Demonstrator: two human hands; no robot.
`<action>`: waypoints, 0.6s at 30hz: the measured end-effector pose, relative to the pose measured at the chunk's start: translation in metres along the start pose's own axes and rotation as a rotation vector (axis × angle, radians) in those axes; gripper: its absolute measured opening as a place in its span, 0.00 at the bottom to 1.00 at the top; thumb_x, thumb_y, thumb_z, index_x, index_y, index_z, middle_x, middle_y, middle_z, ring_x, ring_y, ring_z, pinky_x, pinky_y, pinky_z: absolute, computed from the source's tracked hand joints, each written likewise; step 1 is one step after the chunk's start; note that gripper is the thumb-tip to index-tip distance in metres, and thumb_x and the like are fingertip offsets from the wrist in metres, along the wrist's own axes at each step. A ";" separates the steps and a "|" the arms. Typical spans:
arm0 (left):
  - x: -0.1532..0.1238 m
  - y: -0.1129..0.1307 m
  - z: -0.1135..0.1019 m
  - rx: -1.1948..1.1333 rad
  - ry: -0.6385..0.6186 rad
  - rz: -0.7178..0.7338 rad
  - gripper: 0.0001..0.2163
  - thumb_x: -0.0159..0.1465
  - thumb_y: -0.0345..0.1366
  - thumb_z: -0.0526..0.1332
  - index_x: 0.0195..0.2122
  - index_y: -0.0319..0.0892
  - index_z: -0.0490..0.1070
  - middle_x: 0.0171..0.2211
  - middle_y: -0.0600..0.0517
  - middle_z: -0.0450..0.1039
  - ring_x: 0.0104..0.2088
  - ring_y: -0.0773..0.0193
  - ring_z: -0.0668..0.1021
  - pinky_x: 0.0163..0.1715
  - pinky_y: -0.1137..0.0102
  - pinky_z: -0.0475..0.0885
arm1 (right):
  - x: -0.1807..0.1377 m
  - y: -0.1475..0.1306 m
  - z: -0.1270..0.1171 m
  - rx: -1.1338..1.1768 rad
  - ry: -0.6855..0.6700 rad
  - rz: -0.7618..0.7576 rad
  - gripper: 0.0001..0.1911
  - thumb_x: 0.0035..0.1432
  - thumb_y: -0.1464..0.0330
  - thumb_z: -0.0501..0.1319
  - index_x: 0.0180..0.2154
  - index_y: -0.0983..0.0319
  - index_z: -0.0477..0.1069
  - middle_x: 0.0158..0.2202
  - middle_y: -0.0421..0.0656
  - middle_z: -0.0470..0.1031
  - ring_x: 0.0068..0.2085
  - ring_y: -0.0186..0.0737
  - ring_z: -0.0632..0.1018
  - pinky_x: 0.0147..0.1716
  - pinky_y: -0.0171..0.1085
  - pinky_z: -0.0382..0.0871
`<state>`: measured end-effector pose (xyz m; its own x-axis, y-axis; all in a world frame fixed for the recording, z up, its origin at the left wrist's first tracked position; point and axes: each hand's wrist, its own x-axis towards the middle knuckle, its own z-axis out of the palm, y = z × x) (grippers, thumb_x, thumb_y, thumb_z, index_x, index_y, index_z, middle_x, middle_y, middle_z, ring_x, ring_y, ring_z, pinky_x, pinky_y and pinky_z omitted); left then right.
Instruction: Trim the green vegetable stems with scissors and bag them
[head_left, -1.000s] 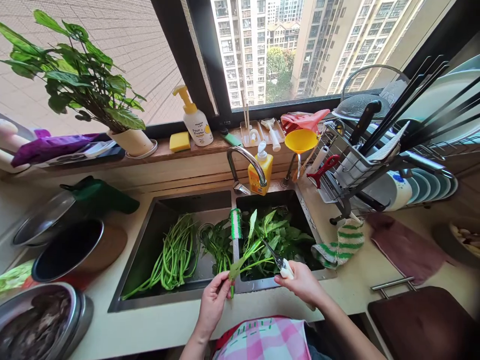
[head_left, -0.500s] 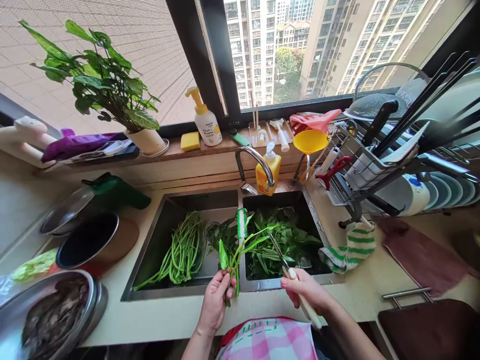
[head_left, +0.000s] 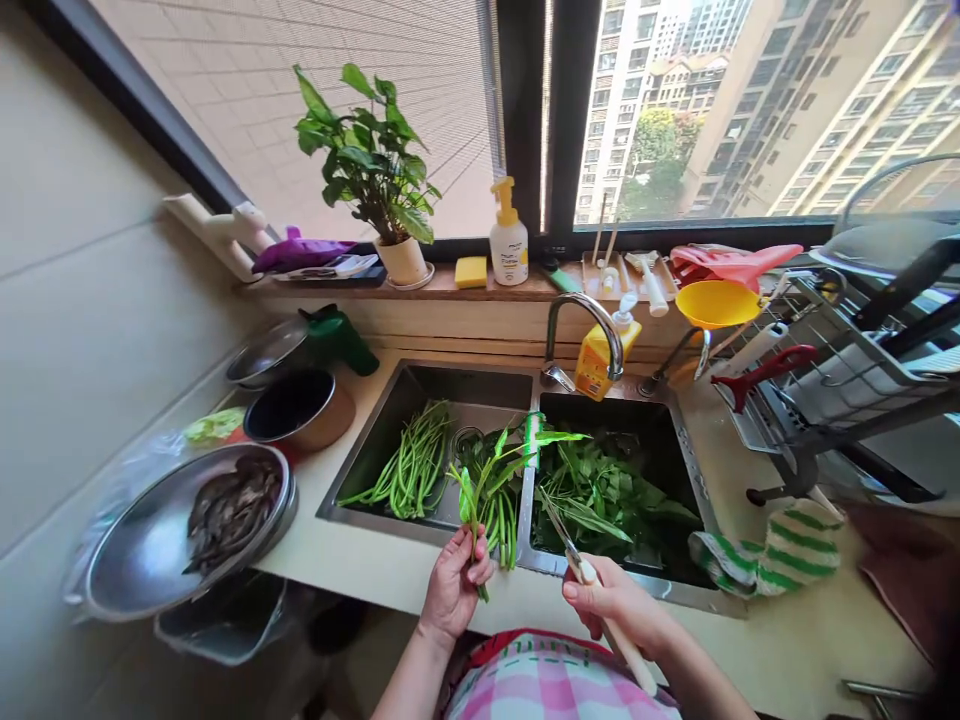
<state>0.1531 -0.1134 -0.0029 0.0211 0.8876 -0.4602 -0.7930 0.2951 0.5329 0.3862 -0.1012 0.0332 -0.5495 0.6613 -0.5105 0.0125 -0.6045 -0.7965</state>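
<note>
In front of the double sink (head_left: 360,535), my left hand (head_left: 456,580) is closed around a small bunch of water spinach (head_left: 486,478), its leafy tops upright and stem ends below the fingers. My right hand (head_left: 611,600) grips white-handled scissors (head_left: 566,540), blades pointing up and away over the sink's near edge, apart from the bunch. Long green stems (head_left: 409,460) lie in the left basin, with more cut stems (head_left: 501,525) just behind my left hand. Loose green leaves (head_left: 600,480) fill much of the right basin.
A faucet (head_left: 589,305) arches over the sink beside a yellow soap bottle (head_left: 600,360). To the left stand a pot (head_left: 326,415) and a metal bowl (head_left: 135,555) with dark contents. A dish rack (head_left: 772,420) and striped cloth (head_left: 795,550) are on the right.
My view has turned left, so the scene sits further right. The bunch in my left hand stands more upright, and the scissors' tips are now apart from its leaves.
</note>
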 end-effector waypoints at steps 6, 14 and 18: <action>-0.010 -0.001 -0.012 -0.044 -0.014 0.036 0.10 0.53 0.35 0.69 0.34 0.36 0.73 0.22 0.57 0.65 0.15 0.81 0.59 0.16 0.80 0.53 | 0.003 -0.002 0.012 -0.047 -0.049 -0.003 0.22 0.43 0.53 0.67 0.25 0.62 0.62 0.16 0.33 0.61 0.17 0.28 0.62 0.17 0.30 0.57; -0.027 0.010 -0.018 -0.071 0.049 0.205 0.11 0.52 0.35 0.69 0.34 0.38 0.71 0.22 0.55 0.68 0.16 0.78 0.63 0.18 0.79 0.55 | 0.011 -0.012 0.045 -0.158 -0.211 0.069 0.22 0.44 0.52 0.66 0.26 0.61 0.60 0.21 0.34 0.58 0.21 0.28 0.59 0.19 0.30 0.51; -0.053 0.031 -0.046 -0.121 0.125 0.346 0.13 0.51 0.36 0.70 0.34 0.39 0.70 0.21 0.55 0.69 0.17 0.77 0.63 0.19 0.79 0.55 | 0.035 -0.012 0.081 -0.331 -0.347 0.091 0.22 0.46 0.51 0.65 0.28 0.62 0.61 0.23 0.35 0.60 0.23 0.29 0.59 0.22 0.32 0.52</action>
<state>0.0995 -0.1674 0.0055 -0.3289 0.8752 -0.3548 -0.8067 -0.0650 0.5873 0.2993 -0.1066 0.0515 -0.7792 0.3915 -0.4895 0.3071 -0.4422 -0.8427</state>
